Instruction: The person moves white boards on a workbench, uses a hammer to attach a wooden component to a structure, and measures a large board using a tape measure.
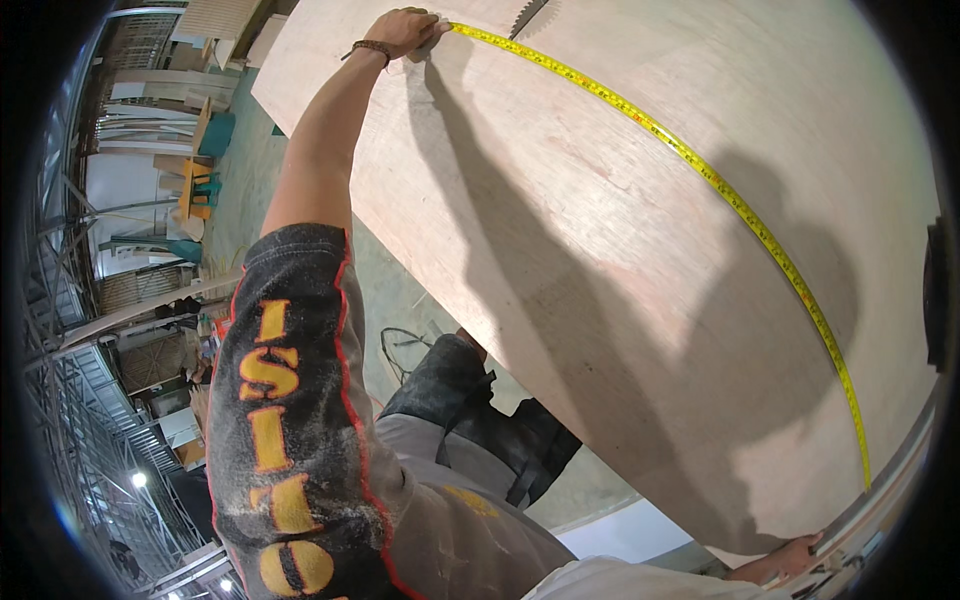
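My left hand (pixel 402 32), with a dark bracelet at the wrist, is closed on the end of a yellow tape measure (pixel 690 155) at the far left of a pale plywood sheet (pixel 580 300). From there the tape bows across the wood to the sheet's right edge. Its other end, by a long rail (pixel 900 480), is hard to make out. Low at the right, my right hand (pixel 782 562) lies at the near edge of the sheet, apart from the tape; its fingers look stretched out, though small and partly hidden.
A toothed saw blade (pixel 526 18) shows at the top of the sheet, just beyond the tape. Stacked boards (pixel 160 105) and orange and teal stools (pixel 198 190) stand to the left. Below the sheet are a dark cable (pixel 395 345) and the grey floor (pixel 385 280).
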The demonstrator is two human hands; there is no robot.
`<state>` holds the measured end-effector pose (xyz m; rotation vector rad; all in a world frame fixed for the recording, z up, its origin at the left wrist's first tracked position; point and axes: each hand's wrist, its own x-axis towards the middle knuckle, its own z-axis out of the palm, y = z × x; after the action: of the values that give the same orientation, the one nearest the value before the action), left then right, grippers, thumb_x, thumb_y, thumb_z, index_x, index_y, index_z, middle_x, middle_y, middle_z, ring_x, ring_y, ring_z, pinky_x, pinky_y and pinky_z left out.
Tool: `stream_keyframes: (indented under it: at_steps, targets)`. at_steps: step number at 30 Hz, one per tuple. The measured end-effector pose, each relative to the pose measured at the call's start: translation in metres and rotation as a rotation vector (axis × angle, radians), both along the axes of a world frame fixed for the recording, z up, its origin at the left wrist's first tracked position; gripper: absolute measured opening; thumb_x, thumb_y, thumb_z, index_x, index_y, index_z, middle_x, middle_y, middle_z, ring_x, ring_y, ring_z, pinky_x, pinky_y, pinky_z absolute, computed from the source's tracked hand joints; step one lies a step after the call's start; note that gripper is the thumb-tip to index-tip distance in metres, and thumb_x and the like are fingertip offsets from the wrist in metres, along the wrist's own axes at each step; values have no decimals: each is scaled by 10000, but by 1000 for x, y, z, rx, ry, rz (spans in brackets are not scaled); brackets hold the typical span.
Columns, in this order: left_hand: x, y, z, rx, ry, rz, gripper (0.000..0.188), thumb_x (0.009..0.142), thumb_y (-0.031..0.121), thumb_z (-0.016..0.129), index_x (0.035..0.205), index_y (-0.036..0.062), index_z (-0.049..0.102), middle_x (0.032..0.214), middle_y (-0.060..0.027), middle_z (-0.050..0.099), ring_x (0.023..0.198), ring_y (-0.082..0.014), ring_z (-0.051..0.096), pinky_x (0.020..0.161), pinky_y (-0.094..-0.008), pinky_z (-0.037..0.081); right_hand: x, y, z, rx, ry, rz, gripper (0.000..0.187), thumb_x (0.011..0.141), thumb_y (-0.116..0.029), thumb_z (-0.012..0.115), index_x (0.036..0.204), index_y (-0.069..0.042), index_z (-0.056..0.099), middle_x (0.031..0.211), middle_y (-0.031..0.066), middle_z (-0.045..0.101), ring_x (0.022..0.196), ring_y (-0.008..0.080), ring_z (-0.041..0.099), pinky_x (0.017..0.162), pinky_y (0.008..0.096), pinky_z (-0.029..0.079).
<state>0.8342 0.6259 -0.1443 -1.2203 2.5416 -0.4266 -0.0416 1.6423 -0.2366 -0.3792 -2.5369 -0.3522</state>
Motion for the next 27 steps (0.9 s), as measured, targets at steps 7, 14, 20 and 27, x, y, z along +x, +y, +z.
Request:
stream_keyframes:
  at_steps: [7, 14, 20, 27]
  targets:
    - [11, 0, 7, -15, 27, -56, 529, 1053, 526, 417, 998, 80, 696, 968, -130, 684, 959, -338, 675, 846, -468, 536, 9, -19, 0, -42, 1, 24, 1018, 744, -968, 398, 1086, -68, 727, 1014, 303, 708, 942, 523, 661, 803, 690, 452]
    - [8, -1, 3, 36, 57, 11, 539, 1051, 523, 411, 1015, 68, 696, 1000, -153, 690, 988, -352, 666, 877, -468, 531, 29, -36, 21, -68, -112, 97, 966, 760, -932, 465, 1122, -67, 697, 1014, 321, 691, 936, 477, 677, 790, 624, 518]
    - [5, -3, 7, 44, 86, -4, 572, 1047, 556, 398, 1017, 68, 695, 998, -159, 695, 977, -354, 665, 877, -469, 525, 41, -47, 18, -171, 200, 338, 818, 817, -767, 640, 1171, -31, 690, 1069, 310, 692, 992, 522, 652, 873, 557, 551]
    - [6, 16, 13, 77, 28, 86, 557, 1053, 539, 392, 1044, 73, 696, 1034, -164, 701, 1024, -353, 658, 918, -461, 514, 63, -70, 51, -120, -125, 223, 918, 816, -840, 548, 1223, -27, 670, 1090, 284, 701, 998, 500, 664, 865, 560, 547]
